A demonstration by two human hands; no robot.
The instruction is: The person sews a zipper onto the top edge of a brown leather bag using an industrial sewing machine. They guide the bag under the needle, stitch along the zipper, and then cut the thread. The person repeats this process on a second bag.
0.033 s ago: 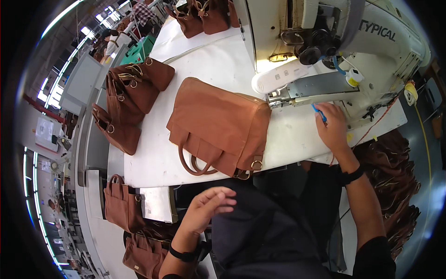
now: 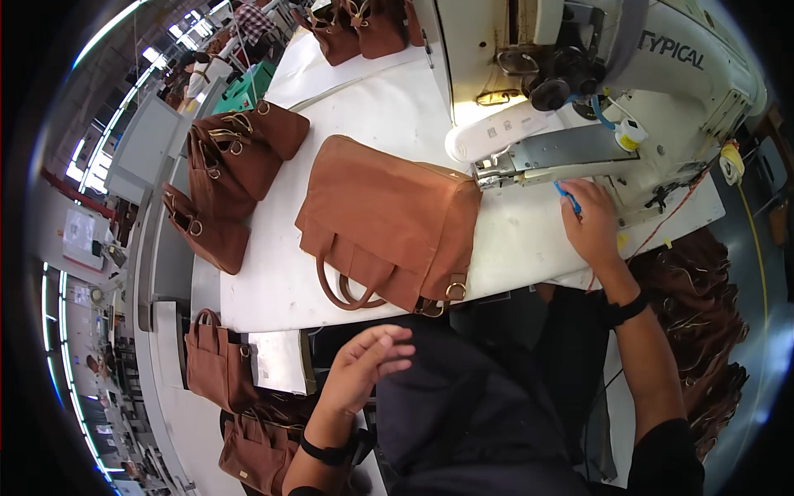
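Observation:
A brown handbag (image 2: 389, 215) lies on its side on the white table, its two handles toward me and a gold ring at its near right corner. Its far right edge reaches the end of the sewing machine's arm (image 2: 562, 153). My right hand (image 2: 591, 219) rests on the table just below that arm, to the right of the bag. Between its fingers is a small blue-handled tool (image 2: 569, 198), mostly covered by the hand. My left hand (image 2: 368, 364) hovers over my lap in front of the table edge, fingers loosely bent and apart, holding nothing.
Several finished-looking brown bags (image 2: 236, 165) stand at the table's left, and more (image 2: 360, 29) at its far end. Others (image 2: 217, 364) sit below on the left. A heap of brown pieces (image 2: 691, 331) lies low on the right. People (image 2: 203, 74) work in the far left background.
My left hand has shifted slightly left and up. The right hand, blue-handled tool and bag look nearly the same.

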